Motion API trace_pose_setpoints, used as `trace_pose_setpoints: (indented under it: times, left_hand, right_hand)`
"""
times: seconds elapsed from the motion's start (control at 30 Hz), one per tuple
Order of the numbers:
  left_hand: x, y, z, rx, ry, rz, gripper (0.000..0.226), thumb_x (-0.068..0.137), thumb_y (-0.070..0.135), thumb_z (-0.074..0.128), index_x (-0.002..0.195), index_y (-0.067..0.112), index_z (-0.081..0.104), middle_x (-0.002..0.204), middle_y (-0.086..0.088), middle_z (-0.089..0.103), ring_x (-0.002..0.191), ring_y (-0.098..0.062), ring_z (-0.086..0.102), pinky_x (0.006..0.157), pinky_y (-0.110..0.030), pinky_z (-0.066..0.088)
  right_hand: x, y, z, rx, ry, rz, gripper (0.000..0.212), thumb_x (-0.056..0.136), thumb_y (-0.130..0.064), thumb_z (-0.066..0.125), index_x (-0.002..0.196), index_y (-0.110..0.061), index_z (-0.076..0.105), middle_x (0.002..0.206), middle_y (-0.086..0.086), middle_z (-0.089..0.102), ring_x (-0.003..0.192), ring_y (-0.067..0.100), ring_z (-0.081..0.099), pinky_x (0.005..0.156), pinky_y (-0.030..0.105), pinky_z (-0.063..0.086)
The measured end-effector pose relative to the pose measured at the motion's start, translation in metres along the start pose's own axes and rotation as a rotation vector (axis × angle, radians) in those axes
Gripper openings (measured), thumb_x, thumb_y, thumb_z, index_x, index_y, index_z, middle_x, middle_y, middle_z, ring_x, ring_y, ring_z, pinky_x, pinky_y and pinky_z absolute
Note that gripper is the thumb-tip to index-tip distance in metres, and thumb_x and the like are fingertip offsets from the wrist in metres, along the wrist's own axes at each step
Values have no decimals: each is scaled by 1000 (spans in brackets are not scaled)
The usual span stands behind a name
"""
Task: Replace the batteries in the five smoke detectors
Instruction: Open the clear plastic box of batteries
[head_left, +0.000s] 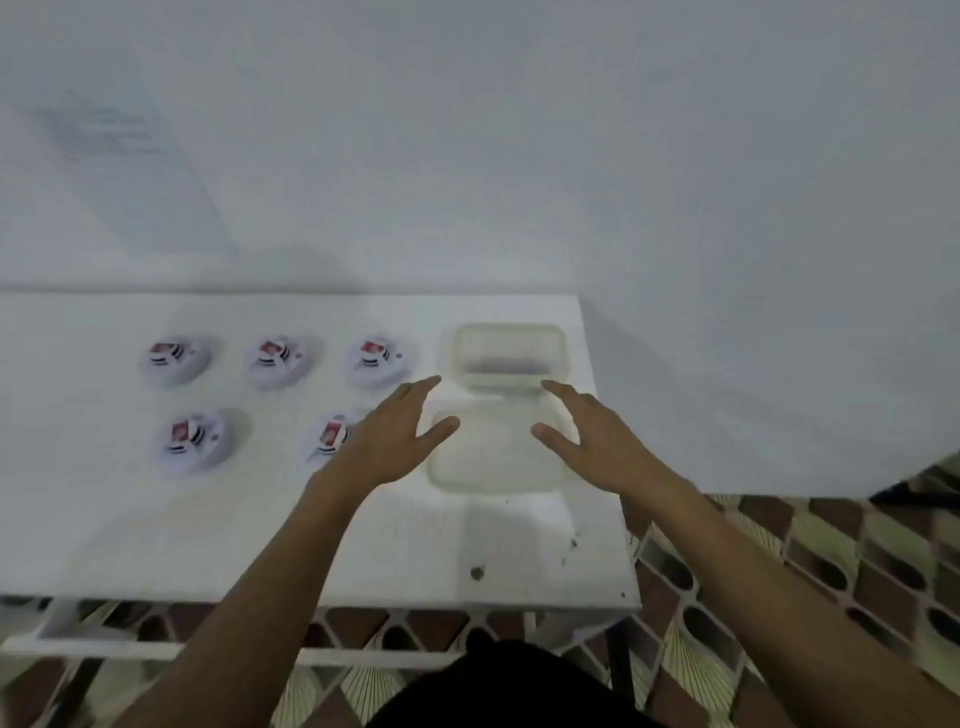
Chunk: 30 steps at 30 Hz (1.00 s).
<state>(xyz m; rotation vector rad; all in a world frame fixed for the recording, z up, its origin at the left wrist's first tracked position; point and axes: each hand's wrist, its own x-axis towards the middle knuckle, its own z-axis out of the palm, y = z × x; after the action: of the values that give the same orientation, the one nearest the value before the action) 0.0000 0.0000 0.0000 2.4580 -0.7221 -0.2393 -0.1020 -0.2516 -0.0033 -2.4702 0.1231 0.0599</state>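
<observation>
Five smoke detectors lay on the white table (208, 530), three in a far row and two nearer the person. From left to right the far ones were the far-left detector (174, 359), the far-middle detector (279, 359) and the far-right detector (378, 359); the near pair were the near-left detector (195, 440) and the near-right detector (328, 439), the last partly hidden behind the left wrist. Each showed a red-and-white patch with dark stripes on its upturned face, which I took for an exposed battery bay, though the blur kept me from being sure.

To their right stood two clear plastic containers, one behind the other. The far container (506, 356) held something reddish at its bottom, perhaps batteries; I could not tell. The near container (496, 457) looked empty.

Both hands were bare, open and holding nothing. The left hand (397, 431) hovered with fingers spread just to the left of the near container, and the right hand (592, 431) mirrored it on the other side, so the two flanked the box without clearly touching it.

It seemed to me the work on the detectors themselves had not started, and that the person was about to take hold of a container. The next move would call for closing both palms on its thin walls gently, since such light plastic could flex or skid on the smooth tabletop.
</observation>
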Motion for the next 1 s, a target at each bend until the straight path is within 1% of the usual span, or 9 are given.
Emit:
trace_pose_setpoints:
  times: [0.1,0.2,0.33,0.47,0.6,0.7,0.83,0.9,1.0]
  left_hand:
    - [-9,-2,20,-121,-28,-93,64,90,51,52,145,26,30,145,2,40,109,-14,56,96,-36,44]
    - [-18,-5,33,-200,-2,-129,58,90,44,57,142,28,36,141,2,44,110,-14,54,95,-38,46]
    - [-27,-6,40,-473,8,-206,53,90,41,60,138,42,38,136,6,48,112,-15,52,92,-35,48]
    - [-31,-4,39,-618,-29,-209,50,87,36,65,132,46,45,123,4,57,102,-14,61,79,-27,54]
    - [-33,-3,37,-739,-86,-217,50,86,29,67,131,41,49,113,5,60,97,-10,62,70,-23,55]
    - [-32,-7,37,-783,-129,-213,49,85,29,69,128,44,50,117,3,60,103,-12,60,77,-26,54]
    - [-30,-12,39,-828,-158,-209,48,83,30,70,124,46,51,116,2,61,105,-16,59,87,-34,53]
    - [-29,-13,40,-842,-176,-206,47,82,32,71,123,45,51,117,2,60,106,-17,59,91,-39,52]
    - [-28,-15,43,-771,-112,-140,40,83,35,71,120,40,57,126,13,58,117,-13,54,100,-43,46]
  right_hand:
    - [-11,2,10,156,-16,56,61,98,-44,52,151,-34,25,145,-2,44,125,20,49,99,31,40]
    - [-20,9,23,340,-21,109,55,97,-34,56,146,-42,32,136,-6,48,108,16,58,91,29,48]
    - [-25,14,27,582,5,197,49,95,-20,61,136,-42,47,123,1,55,94,18,66,82,27,57]
    - [-30,16,22,648,40,254,46,91,-12,64,125,-41,56,113,7,59,91,22,66,77,25,58]
    - [-35,21,22,770,44,294,35,91,-17,67,120,-35,62,111,15,60,100,27,63,80,28,58]
    - [-35,24,22,960,1,334,36,89,-9,68,120,-29,64,105,22,57,101,33,62,89,38,55]
    - [-30,33,30,1163,-43,345,39,86,-2,69,118,-24,66,96,16,49,94,34,49,88,43,42]
    - [-27,36,33,1166,-48,326,40,82,-7,74,117,-25,66,99,18,47,95,36,45,92,48,41]
    - [-24,34,30,998,-15,290,34,85,-8,71,113,-26,67,108,38,48,96,38,51,98,59,44]
